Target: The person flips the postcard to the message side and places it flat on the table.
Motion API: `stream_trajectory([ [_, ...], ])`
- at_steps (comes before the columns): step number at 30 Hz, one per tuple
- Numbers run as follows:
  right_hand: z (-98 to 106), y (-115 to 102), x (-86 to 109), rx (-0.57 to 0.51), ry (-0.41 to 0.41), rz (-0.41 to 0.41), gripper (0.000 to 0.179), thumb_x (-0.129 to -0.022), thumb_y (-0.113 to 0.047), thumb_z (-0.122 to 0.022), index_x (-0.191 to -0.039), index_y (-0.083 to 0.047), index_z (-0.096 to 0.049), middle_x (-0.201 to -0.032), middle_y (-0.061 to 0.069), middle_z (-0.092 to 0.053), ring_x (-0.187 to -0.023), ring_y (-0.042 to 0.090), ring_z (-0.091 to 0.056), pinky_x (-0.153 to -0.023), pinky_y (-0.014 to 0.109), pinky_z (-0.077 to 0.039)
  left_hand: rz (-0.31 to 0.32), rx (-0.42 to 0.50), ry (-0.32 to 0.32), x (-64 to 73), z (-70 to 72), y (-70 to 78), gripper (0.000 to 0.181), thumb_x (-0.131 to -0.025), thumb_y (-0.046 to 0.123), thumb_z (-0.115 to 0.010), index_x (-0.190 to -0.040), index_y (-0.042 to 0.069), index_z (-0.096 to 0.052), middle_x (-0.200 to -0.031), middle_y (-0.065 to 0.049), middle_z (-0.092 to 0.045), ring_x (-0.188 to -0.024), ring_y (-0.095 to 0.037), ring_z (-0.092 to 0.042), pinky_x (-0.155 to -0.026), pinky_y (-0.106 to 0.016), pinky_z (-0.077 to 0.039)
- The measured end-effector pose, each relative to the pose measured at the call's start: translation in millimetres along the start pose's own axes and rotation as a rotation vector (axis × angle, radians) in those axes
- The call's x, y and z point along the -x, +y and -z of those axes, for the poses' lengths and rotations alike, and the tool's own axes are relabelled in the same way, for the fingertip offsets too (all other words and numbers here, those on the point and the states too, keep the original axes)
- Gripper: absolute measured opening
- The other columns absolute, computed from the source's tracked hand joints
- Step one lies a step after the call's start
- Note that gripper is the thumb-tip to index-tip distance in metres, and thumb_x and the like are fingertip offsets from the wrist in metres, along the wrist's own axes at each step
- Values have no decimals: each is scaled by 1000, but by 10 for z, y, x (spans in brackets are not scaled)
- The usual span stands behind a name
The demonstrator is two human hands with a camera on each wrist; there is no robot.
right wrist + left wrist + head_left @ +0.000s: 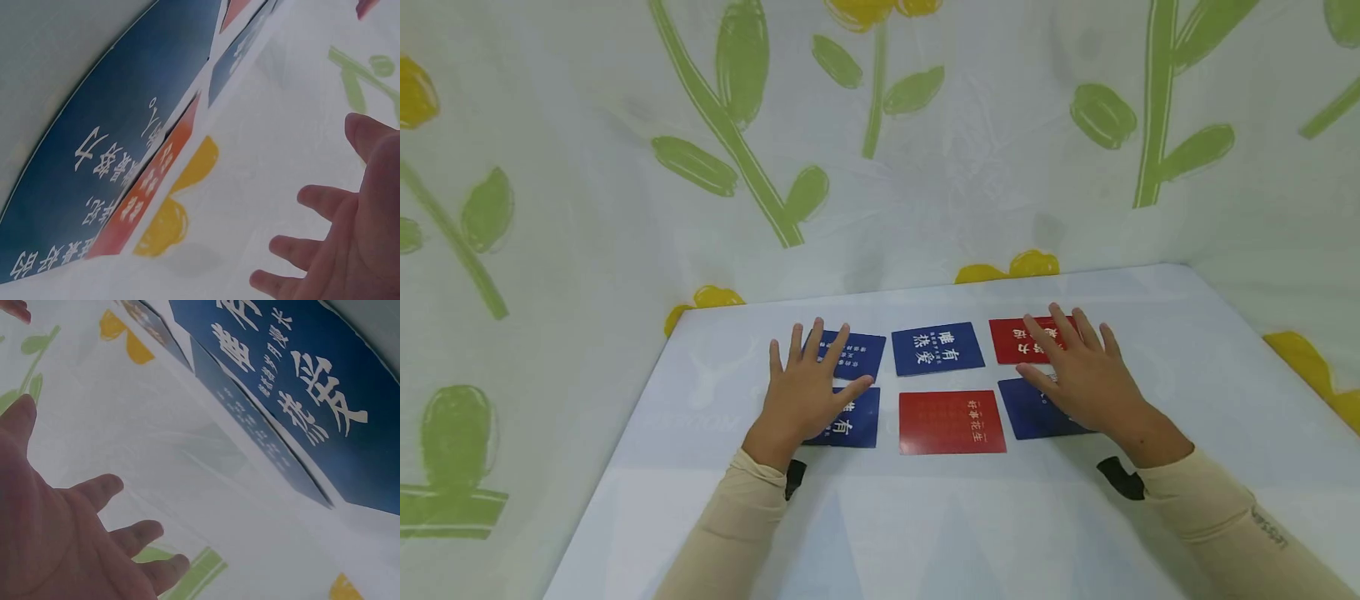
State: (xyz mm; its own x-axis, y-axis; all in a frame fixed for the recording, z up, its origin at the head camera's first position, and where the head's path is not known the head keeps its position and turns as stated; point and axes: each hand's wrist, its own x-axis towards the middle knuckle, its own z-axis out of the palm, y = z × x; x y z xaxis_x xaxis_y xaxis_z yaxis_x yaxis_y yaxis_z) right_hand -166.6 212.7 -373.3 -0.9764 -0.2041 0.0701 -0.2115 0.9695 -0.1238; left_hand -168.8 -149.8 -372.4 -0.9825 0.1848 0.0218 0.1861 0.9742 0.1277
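Both hands are spread over two rows of printed cards, holding nothing. My left hand [802, 393] partly covers a blue card [867, 354] in the back row and a blue card [863, 421] with white characters in the front row. Its straight, parted fingers also show in the left wrist view, above the cards. My right hand [1093, 385], fingers fanned out, overlaps a red card [1006, 343] at the back and a blue card [1026, 417] in front. Between the hands lie another blue card [936, 350] and, nearer me, a red card [951, 423].
The cards lie flat on a white table [925, 525], spaced slightly apart. Behind and beside it hangs a white cloth [940, 208] with green leaves and yellow flowers. A black strap piece [1122, 478] shows under the right wrist, and another [795, 477] by the left.
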Motion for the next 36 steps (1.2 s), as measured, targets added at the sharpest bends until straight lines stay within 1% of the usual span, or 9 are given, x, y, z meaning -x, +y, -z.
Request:
stream_trajectory([
  [8, -35, -68, 19, -13, -5, 25, 84, -90, -47, -66, -158, -14, -28, -163, 25, -15, -148, 51, -11, -115, 75, -9, -5, -2, 3, 27, -32, 56, 89, -90, 74, -45, -161, 28, -19, -169, -15, -11, -155, -43, -3, -118, -71, 0],
  [12, -38, -130, 27, -30, 4, 56, 84, -89, -44, -69, -157, -13, -31, -162, 25, -20, -148, 50, -15, -115, 74, -13, -32, 0, 17, 34, -50, 127, 86, -90, 72, -48, -160, 28, -24, -168, -14, -17, -155, -41, -10, -119, -71, -5],
  [16, -21, -226, 34, -70, 31, 106, 76, -87, -39, -74, -152, -13, -42, -157, 22, -34, -144, 46, -30, -111, 70, -30, -100, -15, 53, 37, -70, 235, 76, -93, 65, -52, -156, 27, -35, -162, -11, -34, -150, -36, -29, -119, -65, -23],
  [20, -14, -336, 50, -146, 58, 166, 60, -86, -33, -78, -140, -14, -58, -145, 19, -52, -134, 42, -48, -99, 62, -49, -205, -12, 63, 52, -96, 387, 64, -94, 55, -61, -150, 27, -46, -151, -7, -51, -140, -32, -47, -112, -59, -39],
  [22, -19, -382, 68, -188, 56, 187, 53, -86, -30, -79, -135, -15, -63, -141, 18, -57, -131, 41, -52, -95, 59, -53, -257, 5, 43, 62, -116, 468, 61, -93, 52, -64, -148, 27, -50, -147, -6, -55, -137, -30, -50, -110, -58, -42],
  [25, -48, -428, 94, -242, 39, 211, 48, -85, -29, -79, -130, -16, -67, -137, 17, -60, -128, 40, -54, -91, 57, -56, -317, 35, -12, 82, -149, 565, 59, -92, 50, -67, -145, 27, -53, -145, -4, -57, -136, -28, -52, -109, -54, -44],
  [29, -115, -452, 128, -255, -6, 238, 46, -85, -31, -80, -128, -17, -69, -135, 15, -62, -127, 39, -56, -92, 57, -55, -352, 63, -91, 114, -208, 621, 60, -89, 50, -70, -144, 28, -55, -143, -3, -59, -133, -25, -55, -110, -51, -44],
  [32, -162, -450, 143, -244, -55, 248, 48, -83, -32, -81, -128, -18, -69, -135, 13, -62, -126, 39, -56, -92, 55, -56, -371, 60, -110, 132, -256, 628, 64, -86, 51, -74, -143, 28, -56, -139, -2, -61, -129, -23, -58, -108, -49, -47],
  [36, -194, -450, 146, -244, -125, 261, 53, -81, -33, -83, -129, -20, -68, -135, 11, -61, -125, 39, -56, -87, 50, -59, -388, 44, -127, 159, -289, 626, 69, -83, 52, -77, -143, 28, -55, -138, -1, -61, -127, -22, -59, -106, -47, -49],
])
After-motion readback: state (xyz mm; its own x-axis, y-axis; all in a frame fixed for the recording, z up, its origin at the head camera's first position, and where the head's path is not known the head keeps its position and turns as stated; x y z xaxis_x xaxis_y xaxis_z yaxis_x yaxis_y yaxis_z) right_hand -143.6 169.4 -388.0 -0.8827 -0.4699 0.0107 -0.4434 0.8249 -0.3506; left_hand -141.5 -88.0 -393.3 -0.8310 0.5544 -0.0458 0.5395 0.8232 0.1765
